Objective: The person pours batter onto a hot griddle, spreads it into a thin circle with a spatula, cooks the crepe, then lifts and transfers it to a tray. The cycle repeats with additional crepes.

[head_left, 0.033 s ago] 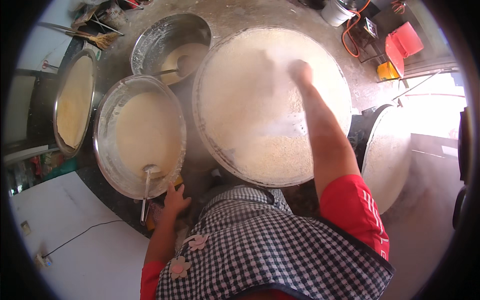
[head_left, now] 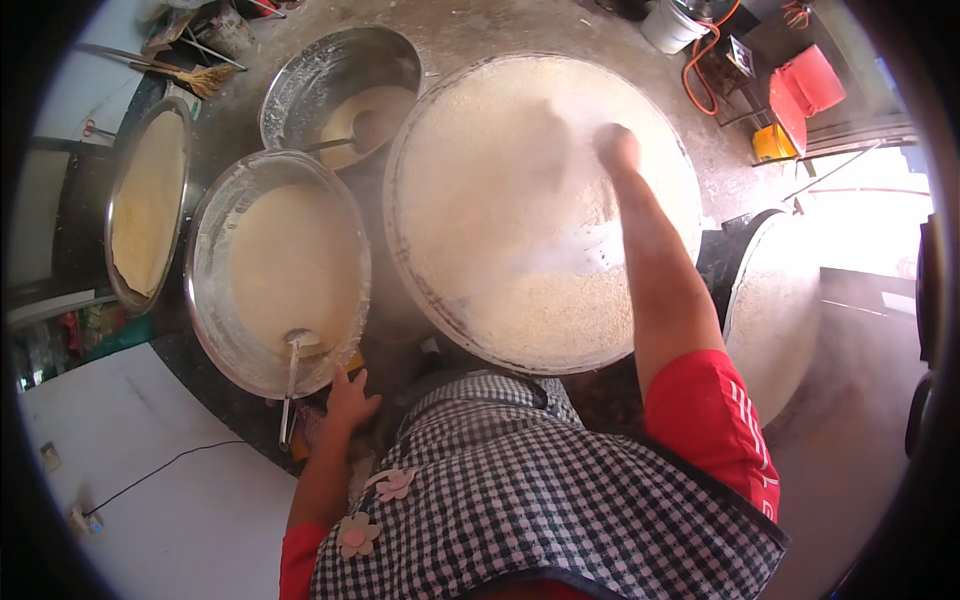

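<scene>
My right hand [head_left: 618, 150] is closed over the far right part of a large round pan [head_left: 391, 205]. Steam and motion haze hide what it grips, if anything; a blurred, darker flat shape lies just left of it. A pale, grainy layer [head_left: 545, 320] covers most of the pan, with a shinier wet patch near the middle. My left hand [head_left: 352, 402] is open, its fingers apart, close to the near rim of a metal basin [head_left: 207, 335] of cream-coloured batter [head_left: 290, 250]. A long-handled ladle [head_left: 292, 380] leans over that rim, its bowl in the batter.
Behind the basin stands a deeper metal tub [head_left: 285, 95] with batter and another ladle [head_left: 362, 135]. At left is a round tray [head_left: 122, 270] with a pale sheet. A second round pan [head_left: 770, 310] sits at right. A broom [head_left: 205, 80], white bucket [head_left: 670, 25] and pink chair [head_left: 808, 85] stand farther off.
My right hand has shifted slightly right over the pan, and the blurred shape beside it has shifted the same way. My left hand stays in place.
</scene>
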### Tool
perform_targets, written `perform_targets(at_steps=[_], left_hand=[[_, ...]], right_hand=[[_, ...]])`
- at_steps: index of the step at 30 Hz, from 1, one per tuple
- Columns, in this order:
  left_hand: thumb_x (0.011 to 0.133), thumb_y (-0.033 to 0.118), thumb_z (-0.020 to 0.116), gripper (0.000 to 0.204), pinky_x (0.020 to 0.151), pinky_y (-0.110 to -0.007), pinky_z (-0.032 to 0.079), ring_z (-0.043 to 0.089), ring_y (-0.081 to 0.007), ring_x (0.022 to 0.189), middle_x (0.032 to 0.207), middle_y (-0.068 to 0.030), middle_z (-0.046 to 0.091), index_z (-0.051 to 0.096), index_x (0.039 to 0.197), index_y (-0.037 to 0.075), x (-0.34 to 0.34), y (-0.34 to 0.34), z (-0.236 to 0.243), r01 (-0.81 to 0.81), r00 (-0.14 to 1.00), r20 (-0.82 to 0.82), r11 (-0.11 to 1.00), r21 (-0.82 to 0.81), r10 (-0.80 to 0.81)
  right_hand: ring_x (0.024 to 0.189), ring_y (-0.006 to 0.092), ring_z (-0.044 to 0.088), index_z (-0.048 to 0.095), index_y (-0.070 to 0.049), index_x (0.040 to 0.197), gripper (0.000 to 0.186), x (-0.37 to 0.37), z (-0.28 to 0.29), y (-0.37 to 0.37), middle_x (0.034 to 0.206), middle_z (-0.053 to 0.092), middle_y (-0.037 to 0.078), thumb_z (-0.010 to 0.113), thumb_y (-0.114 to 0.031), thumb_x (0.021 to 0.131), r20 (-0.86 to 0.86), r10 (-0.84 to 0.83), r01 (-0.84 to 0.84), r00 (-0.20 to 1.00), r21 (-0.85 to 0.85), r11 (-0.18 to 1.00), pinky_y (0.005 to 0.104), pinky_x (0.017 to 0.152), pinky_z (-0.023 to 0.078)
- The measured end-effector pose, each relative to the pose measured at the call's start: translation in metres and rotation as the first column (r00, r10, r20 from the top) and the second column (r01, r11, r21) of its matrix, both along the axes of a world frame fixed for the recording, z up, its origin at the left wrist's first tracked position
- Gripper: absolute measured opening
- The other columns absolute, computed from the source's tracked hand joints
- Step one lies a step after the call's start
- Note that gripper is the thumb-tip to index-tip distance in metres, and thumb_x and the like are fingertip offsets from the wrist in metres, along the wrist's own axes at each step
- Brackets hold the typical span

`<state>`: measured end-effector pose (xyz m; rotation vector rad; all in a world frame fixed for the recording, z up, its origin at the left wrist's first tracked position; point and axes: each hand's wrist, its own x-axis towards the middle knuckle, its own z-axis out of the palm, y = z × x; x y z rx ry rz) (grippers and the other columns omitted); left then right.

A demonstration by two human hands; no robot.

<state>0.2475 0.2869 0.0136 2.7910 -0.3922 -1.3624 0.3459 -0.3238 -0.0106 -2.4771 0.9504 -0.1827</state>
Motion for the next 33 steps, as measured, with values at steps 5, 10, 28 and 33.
perform_targets(at_steps=[5,10,28,33], left_hand=[[0.069,0.04,0.064,0.069,0.1,-0.042,0.031,0.024,-0.043,0.127,0.138,-0.032,0.017,0.042,0.129,0.012,0.002,-0.001,0.003,0.005,1.0,0.004,1.0,-0.023,-0.005],[0.07,0.04,0.064,0.069,0.1,-0.042,0.031,0.025,-0.0439,0.126,0.137,-0.0335,0.017,0.042,0.129,0.011,0.0,0.001,0.003,0.03,0.999,0.041,0.998,-0.052,-0.028],[0.069,0.04,0.064,0.071,0.1,-0.041,0.031,0.03,-0.0437,0.124,0.137,-0.0333,0.017,0.043,0.129,0.01,0.001,0.0,-0.004,0.06,0.998,0.021,0.997,0.043,-0.061],[0.069,0.038,0.064,0.067,0.098,-0.043,0.033,0.034,-0.0443,0.121,0.134,-0.0337,0.024,0.044,0.126,0.009,-0.002,0.013,-0.014,0.071,0.993,0.093,0.996,-0.053,-0.066]], right_hand=[[0.079,0.0259,0.062,0.067,-0.01,0.078,0.019,-0.1,-0.045,-0.097,0.089,0.065,0.01,0.05,-0.02,0.077,-0.368,0.074,-0.216,0.927,-0.362,0.907,0.0358,0.069,0.049],[0.079,0.0221,0.06,0.06,0.001,0.093,0.018,-0.187,-0.03,-0.091,0.084,0.062,0.011,0.052,-0.011,0.081,0.321,-0.534,0.117,0.782,0.766,0.632,0.0345,0.066,0.05],[0.082,0.0298,0.057,0.065,-0.017,0.089,0.023,-0.164,0.077,0.016,0.085,0.063,0.01,0.043,-0.023,0.084,-0.079,0.301,-0.312,0.95,-0.266,0.912,0.0369,0.073,0.046],[0.089,0.0299,0.057,0.065,-0.012,0.092,0.026,-0.247,0.088,0.012,0.087,0.063,0.013,0.045,-0.029,0.086,-0.001,-0.32,0.306,0.947,0.294,0.905,0.0369,0.075,0.045]])
